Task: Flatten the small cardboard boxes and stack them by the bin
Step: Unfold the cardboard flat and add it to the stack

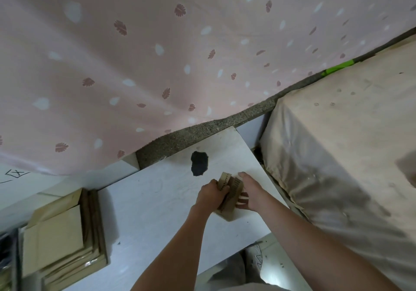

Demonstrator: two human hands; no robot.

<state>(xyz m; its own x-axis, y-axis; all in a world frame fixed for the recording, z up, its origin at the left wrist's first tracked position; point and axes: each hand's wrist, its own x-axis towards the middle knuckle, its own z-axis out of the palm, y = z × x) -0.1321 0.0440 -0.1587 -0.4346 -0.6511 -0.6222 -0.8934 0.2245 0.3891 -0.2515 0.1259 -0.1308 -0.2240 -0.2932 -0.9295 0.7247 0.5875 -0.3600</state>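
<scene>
A small brown cardboard box (230, 197) sits between my two hands above the white table (157, 212), its flaps sticking up at the top. My left hand (210, 196) grips its left side with curled fingers. My right hand (248, 193) holds the right side, thumb up along the flap and fingers wrapped beneath. A stack of flattened cardboard boxes (65, 241) lies at the table's lower left corner, well away from both hands.
A pink leaf-print curtain (157, 54) hangs behind the table. A dark hole (199, 163) marks the tabletop just beyond the box. A cloth-covered block (349, 144) stands to the right. My shoe (254, 259) shows on the floor below.
</scene>
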